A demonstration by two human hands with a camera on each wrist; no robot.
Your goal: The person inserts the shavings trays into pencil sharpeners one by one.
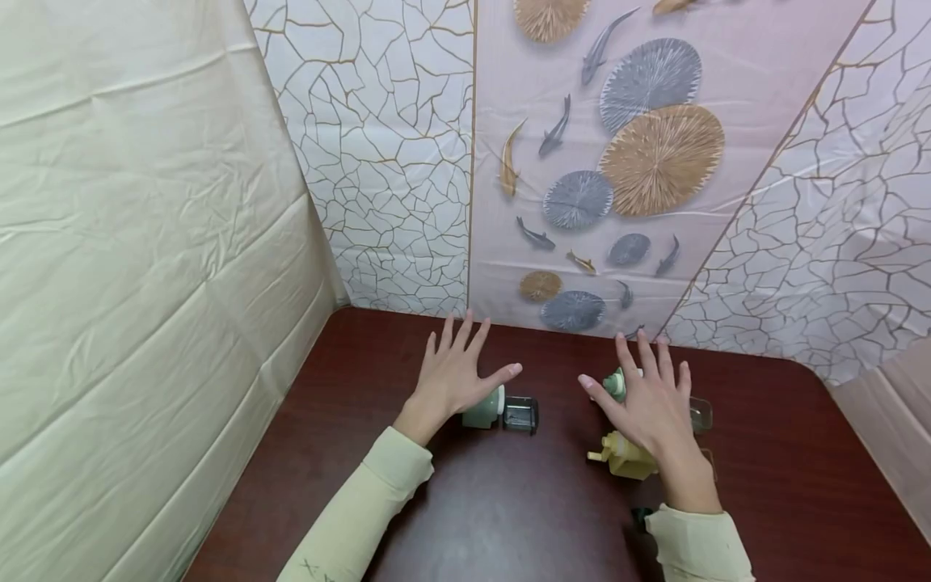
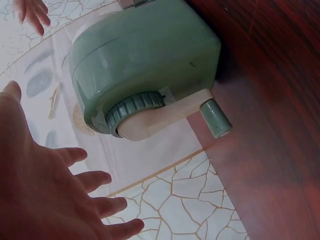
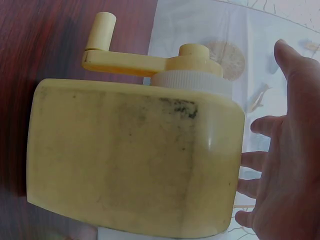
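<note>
My left hand [image 1: 449,378] is spread with straight fingers over a green crank pencil sharpener [image 1: 480,411], partly hidden beneath it. In the left wrist view, the sharpener's pale crank arm [image 2: 165,116] and green knob [image 2: 216,118] show, and the left fingers lie apart from it. A dark see-through box [image 1: 520,413] sits at the sharpener's right. My right hand [image 1: 655,400], fingers also spread, is above a yellow crank pencil sharpener [image 1: 629,461] and another green item [image 1: 614,385], mostly covered. The yellow sharpener's worn side fills the right wrist view, its crank [image 3: 130,61] uppermost there.
A clear container [image 1: 701,414] shows beyond the right hand. A small dark object [image 1: 640,517] lies by the right sleeve. The dark red table [image 1: 509,517] meets a patterned cloth [image 1: 407,162] at the back and a cream cloth [image 1: 160,267] on the left.
</note>
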